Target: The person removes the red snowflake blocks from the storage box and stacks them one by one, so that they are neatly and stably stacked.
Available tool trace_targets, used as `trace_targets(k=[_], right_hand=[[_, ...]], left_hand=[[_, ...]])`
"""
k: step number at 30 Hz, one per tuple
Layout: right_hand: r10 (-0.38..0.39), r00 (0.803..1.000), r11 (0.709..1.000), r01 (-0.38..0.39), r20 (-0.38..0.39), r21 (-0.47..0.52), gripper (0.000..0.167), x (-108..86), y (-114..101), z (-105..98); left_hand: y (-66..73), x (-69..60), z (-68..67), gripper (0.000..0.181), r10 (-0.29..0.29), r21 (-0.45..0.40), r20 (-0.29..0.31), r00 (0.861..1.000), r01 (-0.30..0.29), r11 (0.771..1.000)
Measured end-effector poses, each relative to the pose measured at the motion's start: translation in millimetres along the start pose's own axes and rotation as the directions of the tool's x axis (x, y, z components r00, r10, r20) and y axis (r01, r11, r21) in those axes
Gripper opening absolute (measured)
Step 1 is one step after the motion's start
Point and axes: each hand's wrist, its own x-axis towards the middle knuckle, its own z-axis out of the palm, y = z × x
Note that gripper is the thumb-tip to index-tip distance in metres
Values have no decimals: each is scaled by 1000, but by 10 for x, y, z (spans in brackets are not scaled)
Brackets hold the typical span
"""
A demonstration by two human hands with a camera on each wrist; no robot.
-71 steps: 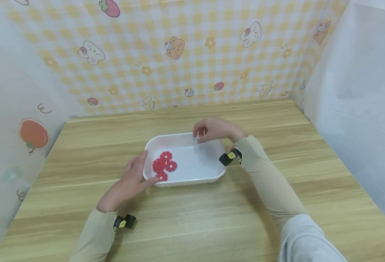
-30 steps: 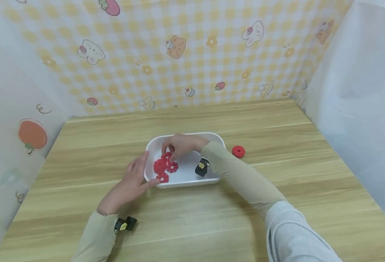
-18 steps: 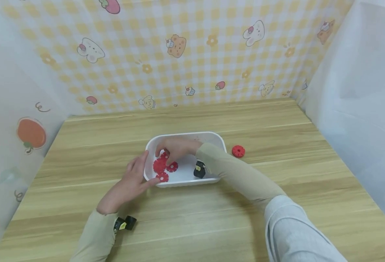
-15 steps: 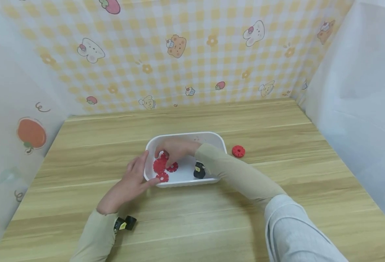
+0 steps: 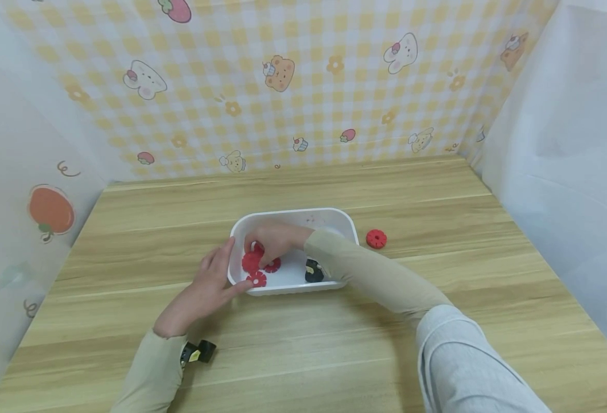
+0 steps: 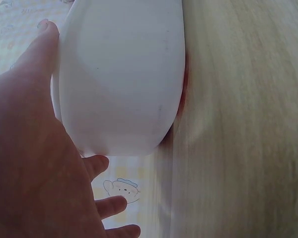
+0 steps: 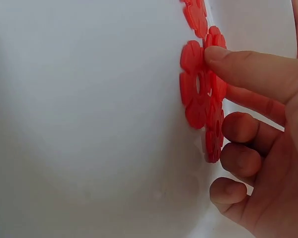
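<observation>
A white oblong tray (image 5: 329,215) holds several red flower-shaped slotted discs (image 5: 256,279) at its left end, some overlapping. My right hand (image 5: 273,237) reaches down inside. In the right wrist view, its thumb and index finger pinch a red disc (image 7: 217,84) among the others, with the remaining fingers curled beside them. How many discs sit between the fingertips is hidden. My left hand (image 5: 207,282) spans the tray's left corner with straight fingers, touching the end wall and front rim. In the left wrist view, the thumb lies along the tray's rim (image 6: 59,74).
Outside the tray's right end, a red disc or small stack of discs (image 5: 376,238) lies on the wood-grain table (image 5: 303,355). A yellow checked cloth (image 5: 308,86) hangs behind, and pale sheets (image 5: 567,143) flank both sides.
My right hand has moved from the tray's back right rim to the discs at the left and closed its thumb and index finger on one. The left hand has stayed put.
</observation>
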Motion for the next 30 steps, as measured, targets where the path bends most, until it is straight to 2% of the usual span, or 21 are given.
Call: trace_targets(k=[5, 13, 22, 30], right_hand=[[-12, 1000, 1000, 12, -1, 7, 30, 14, 6, 16], [-11, 1000, 999, 11, -11, 36, 30, -11, 5, -27], [-27, 1000, 1000, 27, 0, -12, 30, -54, 14, -74], [-8, 1000, 1000, 8, -6, -1, 29, -100, 44, -125]], left_hand=[[-1, -2, 6, 97, -9, -3, 2, 1000, 9, 1000], [-18, 10, 20, 96, 23, 3, -12, 1000, -23, 1000], [-18, 7, 19, 97, 3, -2, 1, 1000, -3, 1000], [-19, 12, 21, 99, -18, -11, 19, 1000, 18, 1000]])
